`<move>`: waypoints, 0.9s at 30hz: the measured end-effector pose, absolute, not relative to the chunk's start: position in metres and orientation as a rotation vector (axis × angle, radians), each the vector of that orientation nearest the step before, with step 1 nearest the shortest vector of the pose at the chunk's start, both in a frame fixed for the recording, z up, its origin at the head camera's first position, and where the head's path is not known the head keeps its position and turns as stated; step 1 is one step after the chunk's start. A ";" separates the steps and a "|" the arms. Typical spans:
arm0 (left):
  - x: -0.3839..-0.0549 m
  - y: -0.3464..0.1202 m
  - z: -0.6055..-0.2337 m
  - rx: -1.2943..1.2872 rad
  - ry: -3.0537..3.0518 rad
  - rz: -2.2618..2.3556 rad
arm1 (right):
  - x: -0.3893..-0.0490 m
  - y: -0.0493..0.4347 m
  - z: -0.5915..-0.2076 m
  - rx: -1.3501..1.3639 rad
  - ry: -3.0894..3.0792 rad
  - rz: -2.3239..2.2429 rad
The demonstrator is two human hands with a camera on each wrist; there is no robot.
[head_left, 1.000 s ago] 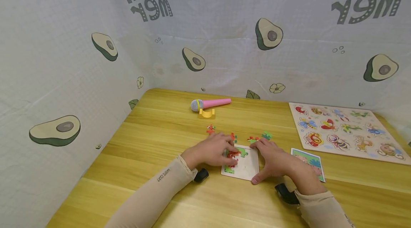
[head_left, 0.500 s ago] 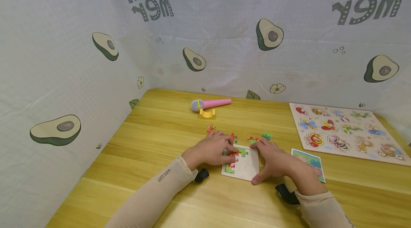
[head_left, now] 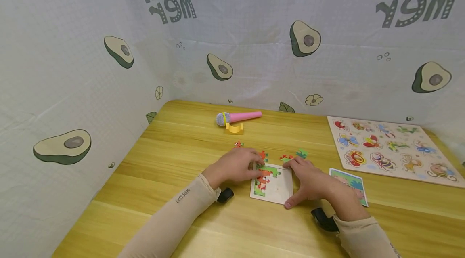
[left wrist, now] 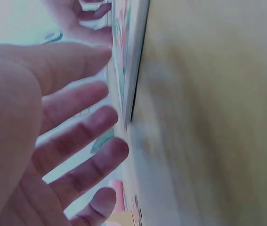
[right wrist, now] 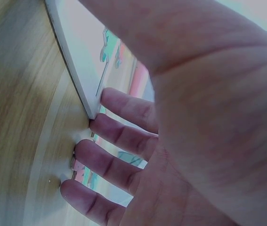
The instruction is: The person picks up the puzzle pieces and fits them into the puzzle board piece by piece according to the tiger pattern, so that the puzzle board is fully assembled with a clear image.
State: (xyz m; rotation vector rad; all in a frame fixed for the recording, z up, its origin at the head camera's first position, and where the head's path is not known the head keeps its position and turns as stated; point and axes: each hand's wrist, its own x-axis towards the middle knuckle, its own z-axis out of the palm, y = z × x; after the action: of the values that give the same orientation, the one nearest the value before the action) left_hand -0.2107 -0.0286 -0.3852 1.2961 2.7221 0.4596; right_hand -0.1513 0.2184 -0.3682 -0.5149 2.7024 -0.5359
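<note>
A small square puzzle board lies on the wooden table, with joined red and green jigsaw pieces along its left and top sides. My left hand is over the board's left edge, holding nothing; its fingers are spread and slightly bent in the left wrist view. My right hand holds the board by its right side, thumb at the near corner and fingers at the far corner, as the right wrist view also shows.
Loose jigsaw pieces lie beyond the board. A printed picture card is partly under the right arm. Farther off are a pink toy microphone, a yellow stand and a large insect puzzle board.
My left hand has drawn back leftward off the jigsaw pieces, so more of them shows. My right hand and the board stay in place.
</note>
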 end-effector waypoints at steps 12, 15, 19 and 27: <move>-0.240 -0.060 -0.392 0.743 2.852 0.737 | -0.151 0.218 -0.369 -0.519 2.711 -0.550; -0.244 -0.065 -0.394 0.699 2.858 0.729 | -0.151 0.218 -0.369 -0.524 2.712 -0.555; -0.246 -0.069 -0.395 0.682 2.857 0.691 | -0.151 0.218 -0.369 -0.526 2.711 -0.557; -0.245 -0.071 -0.393 0.676 2.850 0.618 | -0.151 0.218 -0.368 -0.515 2.706 -0.549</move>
State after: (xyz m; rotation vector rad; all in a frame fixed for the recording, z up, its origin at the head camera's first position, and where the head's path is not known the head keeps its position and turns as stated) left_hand -0.2451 -0.0707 -0.3932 0.6756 2.8504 0.6181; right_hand -0.1507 0.2182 -0.3684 -0.5149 2.7059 -0.5486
